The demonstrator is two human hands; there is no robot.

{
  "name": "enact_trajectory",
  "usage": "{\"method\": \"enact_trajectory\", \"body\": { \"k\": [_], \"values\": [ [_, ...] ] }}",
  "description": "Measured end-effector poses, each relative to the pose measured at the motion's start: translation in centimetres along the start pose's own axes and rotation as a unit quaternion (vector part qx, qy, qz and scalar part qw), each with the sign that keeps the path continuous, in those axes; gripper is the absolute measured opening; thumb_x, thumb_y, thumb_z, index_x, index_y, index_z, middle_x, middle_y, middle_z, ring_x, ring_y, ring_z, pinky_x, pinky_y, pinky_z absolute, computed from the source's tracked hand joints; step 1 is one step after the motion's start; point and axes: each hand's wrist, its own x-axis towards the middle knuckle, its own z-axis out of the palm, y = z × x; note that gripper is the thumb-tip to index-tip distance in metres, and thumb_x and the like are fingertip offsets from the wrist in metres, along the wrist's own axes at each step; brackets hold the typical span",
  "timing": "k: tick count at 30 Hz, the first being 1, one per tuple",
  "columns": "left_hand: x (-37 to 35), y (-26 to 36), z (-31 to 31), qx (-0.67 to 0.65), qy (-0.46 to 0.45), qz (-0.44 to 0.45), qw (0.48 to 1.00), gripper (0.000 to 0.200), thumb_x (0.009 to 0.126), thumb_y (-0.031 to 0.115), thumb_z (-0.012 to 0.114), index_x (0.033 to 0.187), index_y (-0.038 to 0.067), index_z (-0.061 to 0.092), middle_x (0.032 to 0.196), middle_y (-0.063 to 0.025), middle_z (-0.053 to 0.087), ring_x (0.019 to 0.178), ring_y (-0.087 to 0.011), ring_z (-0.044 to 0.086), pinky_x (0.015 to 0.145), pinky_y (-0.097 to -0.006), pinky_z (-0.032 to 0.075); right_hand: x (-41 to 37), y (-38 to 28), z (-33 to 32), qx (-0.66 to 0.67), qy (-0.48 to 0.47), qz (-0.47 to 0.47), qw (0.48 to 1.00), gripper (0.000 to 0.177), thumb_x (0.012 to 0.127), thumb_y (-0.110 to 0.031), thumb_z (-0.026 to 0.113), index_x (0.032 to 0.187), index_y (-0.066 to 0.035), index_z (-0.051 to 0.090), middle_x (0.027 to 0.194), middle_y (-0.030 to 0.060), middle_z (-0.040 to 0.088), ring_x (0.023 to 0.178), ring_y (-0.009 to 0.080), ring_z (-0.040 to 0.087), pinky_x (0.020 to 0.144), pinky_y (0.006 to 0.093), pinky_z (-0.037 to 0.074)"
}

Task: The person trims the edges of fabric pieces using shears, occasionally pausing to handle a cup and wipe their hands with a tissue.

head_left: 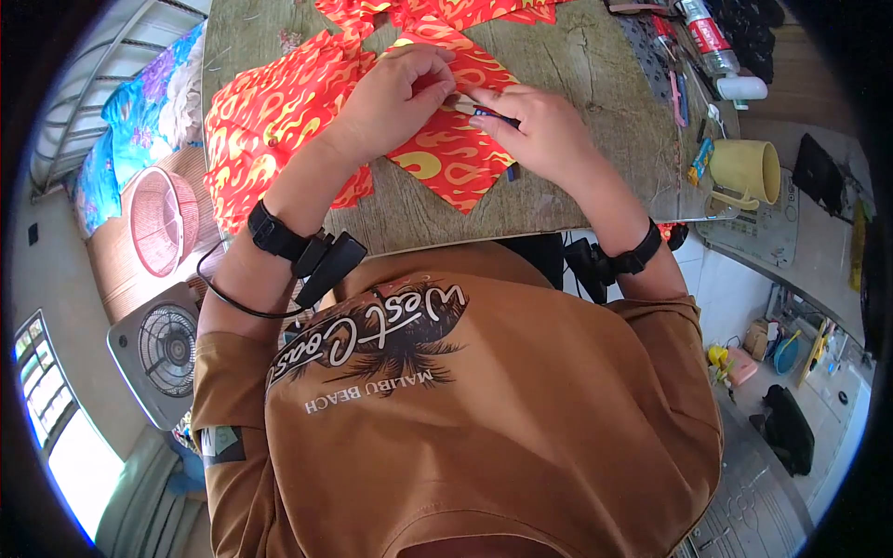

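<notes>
My left hand (402, 93) is closed, thumb and fingers pinched together on the edge of a red cloth piece (446, 167) with yellow and orange flames. My right hand (539, 130) curls around a small dark-blue-handled tool (493, 115), its pale metal tip pointing at the left fingertips. Whether the tool is a pair of snips or another cutter cannot be made out. The cloth lies on the wooden table, one pointed corner towards me. Beside my left wrist sits a stack of the same flame-patterned cloth (270, 130).
More flame cloth (474, 11) lies along the table's far side. At the table's right are a bottle with a red label (709, 39), pens and a yellow mug (749, 172). A pink basket (160, 221) and a fan (167, 349) stand on the left.
</notes>
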Motion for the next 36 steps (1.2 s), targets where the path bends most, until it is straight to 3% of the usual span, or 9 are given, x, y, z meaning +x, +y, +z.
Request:
{"method": "enact_trajectory", "body": {
  "k": [8, 12, 15, 20, 24, 27, 28, 31, 36],
  "values": [
    [0.2, -0.2, -0.5, 0.006, 0.0, -0.011, 1.0, 0.016, 0.082, 0.014, 0.059, 0.09, 0.001, 0.058, 0.098, -0.0128, 0.06, 0.09, -0.0277, 0.059, 0.08, -0.0334, 0.046, -0.3, 0.5, 0.4, 0.012, 0.05, -0.004, 0.999, 0.034, 0.081, -0.027, 0.062, 0.111, -0.01, 0.062, 0.08, 0.0119, 0.061, 0.074, 0.0281, 0.059, 0.065, 0.0358, 0.047],
    [0.3, -2.0, -1.6, -0.002, 0.078, -0.044, 0.996, 0.018, 0.081, 0.019, 0.061, 0.09, 0.004, 0.06, 0.095, -0.0102, 0.06, 0.09, -0.0276, 0.058, 0.083, -0.0349, 0.045, -0.6, 1.2, -0.8, -0.002, 0.081, 0.048, 0.996, 0.034, 0.082, -0.026, 0.063, 0.114, -0.015, 0.061, 0.078, 0.0098, 0.059, 0.067, 0.0229, 0.057, 0.06, 0.0311, 0.045],
    [0.4, -1.9, -3.0, 0.321, 0.117, 0.005, 0.94, 0.019, 0.08, 0.025, 0.063, 0.089, 0.008, 0.063, 0.094, -0.0078, 0.061, 0.092, -0.027, 0.057, 0.087, -0.0371, 0.042, -1.2, 2.0, -1.1, 0.016, 0.095, 0.067, 0.993, 0.035, 0.081, -0.025, 0.064, 0.115, -0.016, 0.061, 0.077, 0.0091, 0.058, 0.064, 0.0194, 0.054, 0.058, 0.0286, 0.043],
    [0.4, -2.5, -2.1, 0.375, 0.103, -0.047, 0.92, 0.02, 0.08, 0.029, 0.063, 0.088, 0.011, 0.064, 0.095, -0.006, 0.061, 0.094, -0.0264, 0.056, 0.09, -0.0391, 0.04, -1.6, 2.1, -1.3, 0.035, 0.104, 0.074, 0.991, 0.037, 0.08, -0.024, 0.066, 0.116, -0.017, 0.061, 0.076, 0.0094, 0.058, 0.062, 0.0154, 0.053, 0.057, 0.027, 0.042],
    [0.8, -2.0, -2.2, 0.314, 0.037, -0.067, 0.946, 0.02, 0.081, 0.024, 0.063, 0.093, 0.009, 0.062, 0.096, -0.0091, 0.06, 0.092, -0.0248, 0.057, 0.087, -0.0354, 0.042, -1.6, 2.2, -1.3, 0.052, 0.105, 0.081, 0.99, 0.038, 0.079, -0.021, 0.067, 0.116, -0.016, 0.061, 0.073, 0.0093, 0.058, 0.063, 0.0149, 0.053, 0.057, 0.027, 0.042],
    [0.4, -0.4, -2.7, -0.003, 0.043, -0.18, 0.983, 0.019, 0.084, 0.016, 0.059, 0.1, 0.006, 0.06, 0.101, -0.0086, 0.06, 0.094, -0.019, 0.057, 0.083, -0.029, 0.045, -1.6, 2.2, -1.6, 0.05, 0.112, 0.076, 0.99, 0.038, 0.079, -0.021, 0.068, 0.116, -0.015, 0.061, 0.071, 0.0088, 0.057, 0.063, 0.0149, 0.053, 0.058, 0.0269, 0.042],
    [0.2, -0.6, -3.1, 0.0, 0.047, -0.182, 0.982, 0.019, 0.084, 0.016, 0.059, 0.1, 0.006, 0.06, 0.101, -0.0086, 0.06, 0.094, -0.019, 0.057, 0.083, -0.029, 0.045, -1.6, 2.2, -1.7, 0.047, 0.117, 0.075, 0.989, 0.038, 0.078, -0.02, 0.068, 0.115, -0.015, 0.061, 0.07, 0.0085, 0.057, 0.063, 0.0148, 0.053, 0.059, 0.0268, 0.043],
    [-0.4, -1.3, -4.9, -0.272, 0.014, -0.102, 0.957, 0.051, 0.089, 0.023, 0.057, 0.135, 0.016, 0.035, 0.103, -0.0098, 0.062, 0.084, -0.0159, 0.062, 0.073, -0.0263, 0.051, -1.5, 2.1, -1.7, 0.06, 0.125, 0.066, 0.988, 0.039, 0.078, -0.02, 0.069, 0.115, -0.014, 0.061, 0.07, 0.0084, 0.057, 0.063, 0.0152, 0.053, 0.06, 0.027, 0.043],
    [-4.6, -1.2, -9.3, -0.323, 0.139, -0.133, 0.926, 0.021, 0.087, 0.008, 0.055, 0.107, 0.003, 0.057, 0.106, -0.0066, 0.06, 0.095, -0.0129, 0.056, 0.078, -0.0231, 0.045, -1.4, 1.3, -2.2, 0.046, 0.091, 0.098, 0.99, 0.039, 0.077, -0.019, 0.07, 0.115, -0.014, 0.061, 0.074, 0.0089, 0.059, 0.066, 0.016, 0.056, 0.063, 0.0272, 0.044]
  ]
}}
